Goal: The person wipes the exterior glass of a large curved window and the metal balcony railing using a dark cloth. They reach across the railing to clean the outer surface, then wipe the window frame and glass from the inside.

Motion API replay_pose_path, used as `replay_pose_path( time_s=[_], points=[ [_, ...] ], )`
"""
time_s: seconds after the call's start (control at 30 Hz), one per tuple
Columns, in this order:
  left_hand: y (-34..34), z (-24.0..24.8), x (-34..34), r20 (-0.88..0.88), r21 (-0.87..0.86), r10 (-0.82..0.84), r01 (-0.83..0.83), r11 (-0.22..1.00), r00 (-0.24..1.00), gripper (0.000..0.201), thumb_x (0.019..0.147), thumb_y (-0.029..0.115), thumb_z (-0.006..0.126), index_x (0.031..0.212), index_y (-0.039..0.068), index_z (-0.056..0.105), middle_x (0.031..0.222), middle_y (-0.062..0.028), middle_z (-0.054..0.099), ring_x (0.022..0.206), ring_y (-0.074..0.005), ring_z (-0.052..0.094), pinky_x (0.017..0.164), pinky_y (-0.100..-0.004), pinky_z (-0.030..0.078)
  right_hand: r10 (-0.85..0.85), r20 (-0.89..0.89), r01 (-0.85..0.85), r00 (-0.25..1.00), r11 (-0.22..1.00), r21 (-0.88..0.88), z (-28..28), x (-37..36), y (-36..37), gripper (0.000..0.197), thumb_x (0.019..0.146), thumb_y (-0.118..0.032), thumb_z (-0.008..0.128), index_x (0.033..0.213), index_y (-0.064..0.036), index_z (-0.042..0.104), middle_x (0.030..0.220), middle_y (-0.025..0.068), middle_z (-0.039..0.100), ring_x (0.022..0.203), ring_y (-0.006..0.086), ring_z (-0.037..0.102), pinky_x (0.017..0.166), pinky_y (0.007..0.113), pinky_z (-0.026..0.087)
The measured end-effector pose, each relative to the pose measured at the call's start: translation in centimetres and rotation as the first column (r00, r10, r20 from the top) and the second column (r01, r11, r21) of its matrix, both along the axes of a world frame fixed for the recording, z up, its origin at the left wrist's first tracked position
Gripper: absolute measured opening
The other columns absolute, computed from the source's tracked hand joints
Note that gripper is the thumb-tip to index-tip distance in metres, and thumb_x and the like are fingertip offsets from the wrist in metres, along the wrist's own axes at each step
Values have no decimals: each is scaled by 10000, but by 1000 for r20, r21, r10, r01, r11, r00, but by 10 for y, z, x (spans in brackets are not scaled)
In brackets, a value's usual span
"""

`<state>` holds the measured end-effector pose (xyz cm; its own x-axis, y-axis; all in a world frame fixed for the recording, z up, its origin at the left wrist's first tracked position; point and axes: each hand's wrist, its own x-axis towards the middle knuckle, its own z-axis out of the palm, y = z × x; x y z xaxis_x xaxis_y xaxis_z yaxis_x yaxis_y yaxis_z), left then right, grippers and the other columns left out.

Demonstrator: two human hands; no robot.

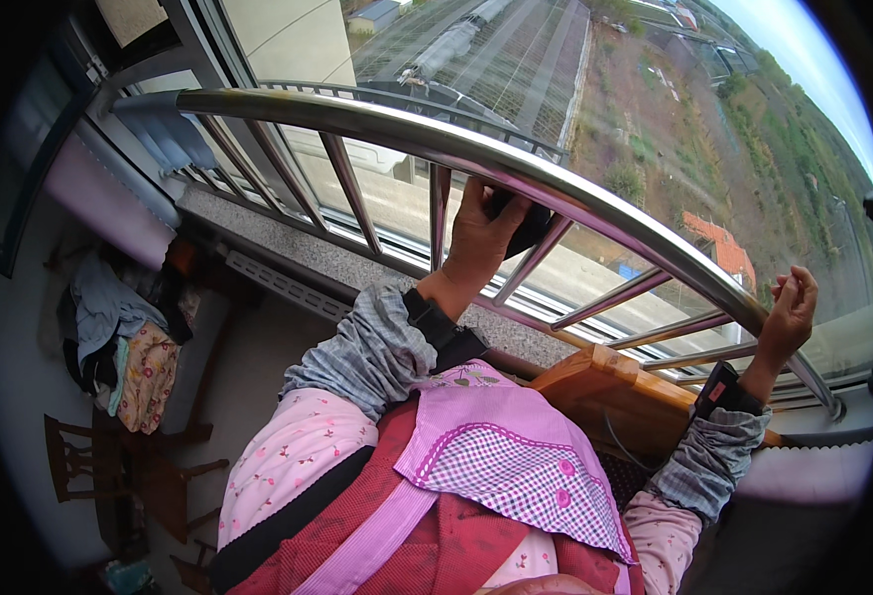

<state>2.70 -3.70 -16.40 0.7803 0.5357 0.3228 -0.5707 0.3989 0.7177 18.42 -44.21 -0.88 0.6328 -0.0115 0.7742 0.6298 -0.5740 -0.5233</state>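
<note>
My left hand (481, 230) reaches through the metal railing (342, 111), under its curved top rail. Its fingers are closed on a black rounded object (530, 226), partly hidden by the hand and the bars, close to the window. On the far right, my right hand (792, 315) is raised past the top rail beside the glass. Its fingers are curled together, and whatever they may hold is hidden. Both forearms wear grey checked sleeve covers (367, 347) and black wrist bands (435, 319).
A speckled stone sill (258, 226) runs below the railing. The wooden chair back (605, 392) stands close in front of me. At left are piled clothes (124, 332), a dark wooden chair (84, 461) and a pink curtain (109, 203). Grey cloth (164, 129) wraps the rail's left end.
</note>
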Motion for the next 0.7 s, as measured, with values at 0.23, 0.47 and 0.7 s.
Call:
replay_pose_path(
  time_s=[0.23, 0.47, 0.7],
  points=[
    [-2, -124, -11, -447, 217, 50, 54, 975, 893, 321, 993, 51, 674, 1295, 77, 568, 1117, -25, 709, 998, -120, 676, 830, -278, 553, 23, -13, -22, 1000, 999, 32, 0, -1, 1, 160, 1061, -118, 564, 1176, -77, 668, 901, 14, 667, 764, 73, 617, 752, 236, 542],
    [68, -110, -98, -573, -61, -362, 403, 913, 735, 269, 1002, 126, 679, 1266, 80, 650, 1151, -23, 698, 1040, -147, 665, 925, -314, 535, 25, -41, -23, 999, 999, 37, -2, 3, -6, 163, 1061, -121, 564, 1181, -74, 665, 916, 17, 664, 775, 80, 615, 751, 238, 537],
    [118, -96, -120, -451, -306, -276, 143, 941, 849, 455, 1106, 393, 429, 1402, 70, 551, 1260, -100, 691, 1104, -248, 706, 872, -393, 601, 9, -37, -9, 999, 1000, 15, 0, 2, -5, 171, 1063, -121, 555, 1191, -73, 658, 925, 22, 666, 773, 85, 611, 754, 241, 533]
  ],
)
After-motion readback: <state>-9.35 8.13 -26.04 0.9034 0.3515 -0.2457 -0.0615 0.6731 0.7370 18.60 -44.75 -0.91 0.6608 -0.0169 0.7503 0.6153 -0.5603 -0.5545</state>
